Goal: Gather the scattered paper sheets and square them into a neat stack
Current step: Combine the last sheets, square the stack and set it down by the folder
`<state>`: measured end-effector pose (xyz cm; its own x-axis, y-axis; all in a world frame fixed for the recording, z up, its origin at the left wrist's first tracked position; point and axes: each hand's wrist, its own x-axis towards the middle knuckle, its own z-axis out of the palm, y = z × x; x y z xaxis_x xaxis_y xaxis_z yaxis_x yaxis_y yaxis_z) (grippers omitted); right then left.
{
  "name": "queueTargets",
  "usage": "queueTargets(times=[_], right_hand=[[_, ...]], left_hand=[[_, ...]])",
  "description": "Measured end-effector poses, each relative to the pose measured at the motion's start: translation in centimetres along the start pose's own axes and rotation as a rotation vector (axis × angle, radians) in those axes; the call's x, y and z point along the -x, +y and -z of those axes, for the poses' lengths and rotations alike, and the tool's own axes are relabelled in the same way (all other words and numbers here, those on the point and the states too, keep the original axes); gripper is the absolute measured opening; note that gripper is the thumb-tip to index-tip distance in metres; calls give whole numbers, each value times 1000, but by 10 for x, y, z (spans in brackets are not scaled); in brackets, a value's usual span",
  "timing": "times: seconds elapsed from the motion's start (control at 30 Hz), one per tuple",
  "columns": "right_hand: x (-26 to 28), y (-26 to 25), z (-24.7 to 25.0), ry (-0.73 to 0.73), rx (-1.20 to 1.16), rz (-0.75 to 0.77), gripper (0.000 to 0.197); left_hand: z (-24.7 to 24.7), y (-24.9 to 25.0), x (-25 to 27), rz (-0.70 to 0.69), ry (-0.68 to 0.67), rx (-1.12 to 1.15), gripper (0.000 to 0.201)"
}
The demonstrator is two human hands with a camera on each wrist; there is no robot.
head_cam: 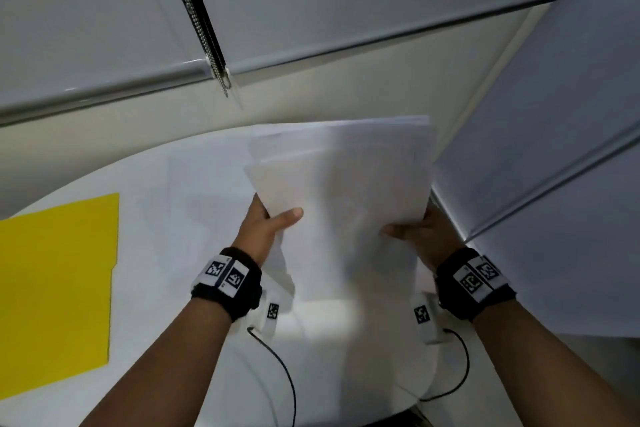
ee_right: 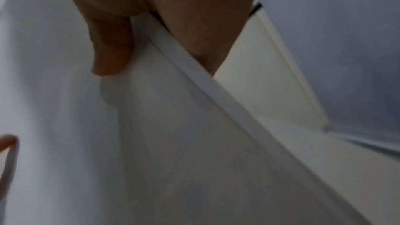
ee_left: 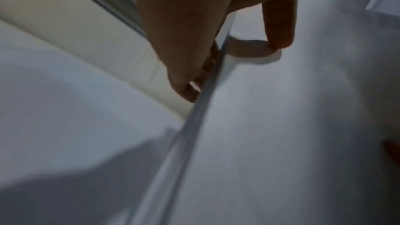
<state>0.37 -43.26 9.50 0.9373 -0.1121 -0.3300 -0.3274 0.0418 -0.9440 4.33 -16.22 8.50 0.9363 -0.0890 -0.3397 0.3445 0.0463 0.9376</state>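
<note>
Both hands, left (head_cam: 268,224) and right (head_cam: 420,234), pinched the limp, light sheets (head_cam: 346,191) at their side edges above the worktop (head_cam: 173,218); top edges looked uneven.

Head view: high above, looks forward and down over both forearms onto white table (head_cam: 194,191); wide, takes in window blinds (head_cam: 311,3) beyond.

Left wrist view: very close behind left hand (ee_left: 194,23), faces along fingers, edge-on to paper stack (ee_left: 281,126). Blurred.

Right wrist view: very close behind right hand (ee_right: 173,6), faces along thumb, same stack (ee_right: 173,143) from opposite edge. Blurred.

Shared: all three show stack; each wrist view catches other hand's fingertip at frame edge.
</note>
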Motion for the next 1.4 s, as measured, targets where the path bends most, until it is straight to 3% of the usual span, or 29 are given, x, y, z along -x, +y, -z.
queueTargets(times=[0.1, 0.2, 0.37, 0.5, 0.7, 0.83, 0.93, 1.03, 1.2, 1.27, 1.4], right_hand=[[-1, -36, -15, 52, -79, 158, 51], [-1, -39, -31, 182, -109, 247, 49], [9, -28, -41, 259, -60, 261, 66], [12, -24, -40, 246, -26, 273, 74], [3, -10, -41, 229, 40, 231, 73], [-12, 15, -37, 234, 108, 89, 65], [-24, 31, -36, 148, 174, -8, 50], [-32, 30, -36, 144, 197, 5, 34], [-42, 39, -30, 199, 136, -31, 39], [-41, 51, -29, 201, 108, -89, 38], [-37, 90, -24, 207, 200, -239, 42]], left_hand=[[-9, 40, 5, -160, 59, 122, 50], [-17, 55, 20, -267, 104, 116, 39], [-14, 42, 24, -246, 162, 87, 57], [-13, 39, 15, -218, 219, 66, 56], [-19, 27, 8, -152, 258, 22, 61], [-19, 6, 1, -43, 287, -31, 63], [-21, -13, -8, 29, 263, -107, 52], [-20, -19, -15, 35, 245, -203, 49], [-7, -17, -20, 2, 210, -352, 41], [6, -28, -20, 62, 197, -385, 38], [47, -47, -27, 208, 245, -586, 14]])
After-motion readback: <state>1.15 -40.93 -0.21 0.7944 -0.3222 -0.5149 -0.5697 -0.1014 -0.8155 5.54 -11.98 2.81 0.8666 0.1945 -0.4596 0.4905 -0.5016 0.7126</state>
